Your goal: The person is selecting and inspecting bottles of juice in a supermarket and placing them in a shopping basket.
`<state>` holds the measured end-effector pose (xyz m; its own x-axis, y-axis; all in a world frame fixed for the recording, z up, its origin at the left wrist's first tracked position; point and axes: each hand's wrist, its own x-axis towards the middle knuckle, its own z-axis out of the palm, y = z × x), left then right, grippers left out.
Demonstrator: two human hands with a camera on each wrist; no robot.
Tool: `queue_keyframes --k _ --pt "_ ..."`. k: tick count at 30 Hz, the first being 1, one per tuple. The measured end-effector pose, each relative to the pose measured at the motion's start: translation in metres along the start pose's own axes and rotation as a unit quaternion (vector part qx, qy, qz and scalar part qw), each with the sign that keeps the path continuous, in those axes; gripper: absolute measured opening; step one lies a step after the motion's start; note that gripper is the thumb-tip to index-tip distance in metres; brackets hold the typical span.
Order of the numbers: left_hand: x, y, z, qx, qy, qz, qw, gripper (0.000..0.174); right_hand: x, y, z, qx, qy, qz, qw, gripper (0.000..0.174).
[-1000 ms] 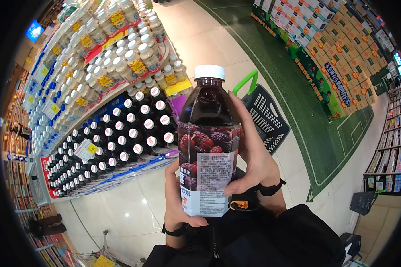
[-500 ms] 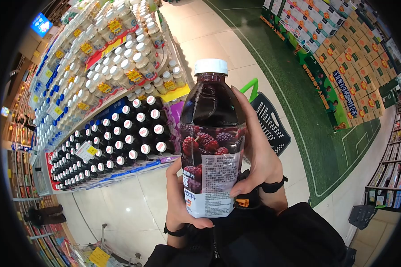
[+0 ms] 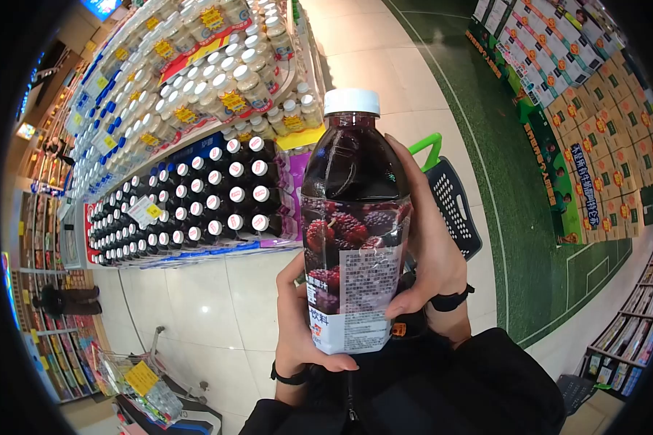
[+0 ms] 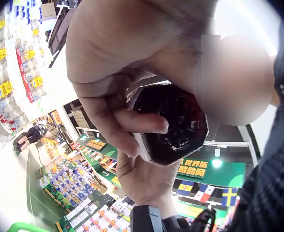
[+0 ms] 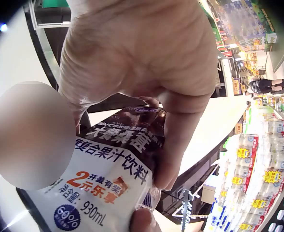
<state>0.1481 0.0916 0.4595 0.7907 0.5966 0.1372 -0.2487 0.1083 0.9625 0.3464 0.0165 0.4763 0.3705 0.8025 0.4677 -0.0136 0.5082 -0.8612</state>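
A large bottle of dark juice [image 3: 355,225] with a white cap and berry pictures stands upright before the chest, its small-print side toward the head camera. The right hand [image 3: 435,254] grips its right side, thumb on the label. Low on the left side, the left hand [image 3: 297,326] holds it near the base. In the left wrist view, fingers of the left hand [image 4: 132,121] curl under the dark bottle bottom [image 4: 173,123]. The right wrist view shows the right hand [image 5: 142,63] around the bottle, with a white label [image 5: 103,179] reading 930mL.
Rows of dark, white-capped bottles [image 3: 189,203] stand at the left, below stacked jars [image 3: 232,80]. A basket with a green handle [image 3: 453,206] is behind the right hand. Cartons [image 3: 609,145] are stacked at the right; a shopping cart [image 3: 141,380] stands lower left.
The head view has turned, and the shelves and floor have shifted in it. The bottle sits slightly further right in the picture, with both hands keeping their hold.
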Motion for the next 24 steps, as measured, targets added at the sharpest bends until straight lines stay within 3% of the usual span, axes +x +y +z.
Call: queue_keyframes --k 7,11,20,24 --pt "-0.004 0.002 -0.009 0.059 -0.026 0.024 0.998 0.14 0.002 0.011 0.001 0.009 -0.009 -0.043 0.999 0.151" --pt "0.0 0.003 -0.012 0.023 -0.01 0.009 1.0 0.139 0.004 0.006 -0.002 0.017 -0.071 0.012 0.997 0.14" --pt "0.006 0.003 -0.003 -0.023 -0.011 -0.009 1.0 0.138 0.002 0.001 -0.005 0.009 -0.054 -0.026 0.998 0.14" --pt "0.006 0.003 0.002 -0.025 -0.007 -0.018 1.0 0.137 -0.004 0.004 -0.001 0.018 0.031 -0.031 0.999 0.152"
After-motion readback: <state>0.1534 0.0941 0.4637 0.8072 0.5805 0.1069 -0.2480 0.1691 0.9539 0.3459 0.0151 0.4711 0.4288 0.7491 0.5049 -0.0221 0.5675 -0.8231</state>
